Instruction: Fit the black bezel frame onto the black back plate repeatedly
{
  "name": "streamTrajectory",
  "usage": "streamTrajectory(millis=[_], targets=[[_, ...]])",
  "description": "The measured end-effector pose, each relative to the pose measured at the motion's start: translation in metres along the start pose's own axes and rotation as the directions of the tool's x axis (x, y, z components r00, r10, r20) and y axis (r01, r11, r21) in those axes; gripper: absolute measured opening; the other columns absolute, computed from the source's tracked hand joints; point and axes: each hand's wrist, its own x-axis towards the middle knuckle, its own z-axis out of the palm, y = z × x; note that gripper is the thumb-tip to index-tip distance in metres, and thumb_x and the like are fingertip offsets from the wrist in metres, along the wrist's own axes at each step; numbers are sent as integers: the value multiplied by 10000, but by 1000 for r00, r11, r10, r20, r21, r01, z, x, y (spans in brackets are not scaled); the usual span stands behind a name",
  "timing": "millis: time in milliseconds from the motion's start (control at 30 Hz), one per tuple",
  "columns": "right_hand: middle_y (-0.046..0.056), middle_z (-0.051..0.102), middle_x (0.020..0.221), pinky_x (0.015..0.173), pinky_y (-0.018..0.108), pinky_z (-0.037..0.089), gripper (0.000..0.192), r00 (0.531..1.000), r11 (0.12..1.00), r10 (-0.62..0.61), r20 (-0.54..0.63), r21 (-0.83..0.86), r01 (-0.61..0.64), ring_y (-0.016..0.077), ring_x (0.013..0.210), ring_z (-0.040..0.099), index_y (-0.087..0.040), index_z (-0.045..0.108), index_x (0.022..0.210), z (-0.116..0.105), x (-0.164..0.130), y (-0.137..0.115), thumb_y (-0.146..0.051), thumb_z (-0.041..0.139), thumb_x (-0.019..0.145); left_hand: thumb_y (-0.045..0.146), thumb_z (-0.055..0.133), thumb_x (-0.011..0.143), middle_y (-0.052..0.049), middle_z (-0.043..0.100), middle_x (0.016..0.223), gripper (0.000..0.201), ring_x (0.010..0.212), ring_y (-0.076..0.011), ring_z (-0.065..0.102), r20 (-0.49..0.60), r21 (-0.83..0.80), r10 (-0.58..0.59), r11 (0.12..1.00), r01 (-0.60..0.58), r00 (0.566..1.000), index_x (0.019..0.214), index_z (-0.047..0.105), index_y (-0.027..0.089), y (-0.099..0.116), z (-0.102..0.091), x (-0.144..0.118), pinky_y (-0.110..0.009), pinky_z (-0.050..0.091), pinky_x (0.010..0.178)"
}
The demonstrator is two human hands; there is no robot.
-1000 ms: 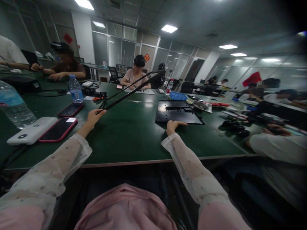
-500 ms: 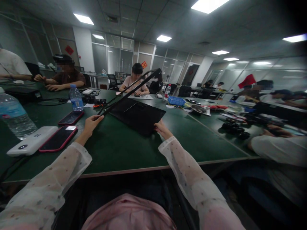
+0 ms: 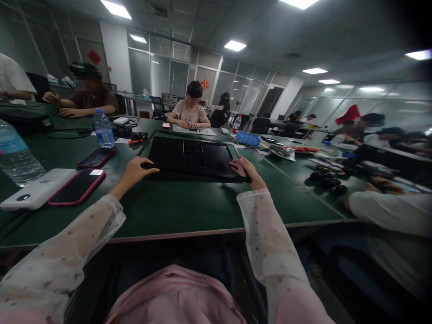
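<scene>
A black picture frame (image 3: 162, 180) lies on the green table in front of me. A dark backing panel (image 3: 216, 155) sits inside its border, with a raised rectangular outline in the middle. My left hand (image 3: 133, 173) grips the near left corner, thumb along the front edge and index finger over the side. At the near right corner my right hand (image 3: 248, 171) holds the frame, its fingers resting over the panel's edge. The frame's underside is hidden.
On the left are a phone in a red case (image 3: 77, 186), a second phone (image 3: 96, 157), a white power bank (image 3: 38, 189) and water bottles (image 3: 104, 128). A blue basket (image 3: 248, 138) stands to the right. Across the table a person (image 3: 191, 110) sits working.
The frame, tilted up in my left hand before, has come down flat around the panel. My right hand has moved right, to the near right corner.
</scene>
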Motion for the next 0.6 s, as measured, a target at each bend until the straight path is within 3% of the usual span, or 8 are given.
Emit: streamTrajectory(millis=[100, 167, 300, 433, 500, 600], targets=[[88, 779, 1149, 905, 405, 648, 784, 996, 992, -30, -84, -123, 19, 236, 1047, 766, -228, 497, 1539, -1, 4, 12, -419, 803, 842, 712, 855, 738, -116, 771, 1100, 544, 1100, -352, 687, 38, 46, 31, 998, -32, 999, 987, 813, 231, 2, 9, -1, -470, 495, 1071], [124, 789, 1178, 988, 450, 611, 754, 988, 948, -96, -118, -312, 55, 256, 1083, 758, -172, 518, 1551, -5, 9, 22, -371, 758, 865, 692, 845, 761, -120, 768, 1105, 535, 1092, -351, 690, 71, 84, 37, 996, -43, 997, 1018, 814, 224, 3, 15, 0, -466, 499, 1049], [172, 786, 1237, 1077, 512, 534, 598, 959, 673, -242, -151, -738, 54, 310, 1117, 743, -149, 576, 1552, -8, 10, 29, -297, 599, 973, 648, 818, 817, -115, 774, 1172, 496, 1144, -351, 684, 168, 133, 45, 989, -68, 985, 1089, 813, 233, 7, 23, 0, -479, 465, 1070], [185, 791, 1231, 1047, 445, 513, 562, 951, 373, -294, -93, -927, 25, 308, 1109, 737, -172, 568, 1583, 5, -2, 18, -233, 492, 1029, 622, 812, 845, -94, 786, 1212, 382, 1258, -372, 636, 182, 194, 72, 975, -107, 981, 989, 830, 268, 8, 25, -4, -550, 312, 1178], [189, 792, 1229, 1010, 416, 510, 565, 948, 293, -308, -75, -956, 20, 300, 1085, 738, -175, 556, 1598, 13, -6, 13, -226, 453, 1045, 614, 825, 841, -92, 789, 1201, 363, 1270, -365, 620, 192, 230, 73, 966, -117, 979, 963, 831, 273, 6, 26, -5, -543, 303, 1166], [192, 793, 1222, 963, 399, 504, 571, 940, 254, -328, -97, -967, -12, 295, 1049, 742, -178, 527, 1618, 18, -4, 13, -246, 442, 1058, 597, 814, 866, -103, 785, 1193, 365, 1261, -350, 599, 208, 256, 72, 958, -126, 975, 991, 831, 255, 5, 29, -6, -524, 330, 1127]])
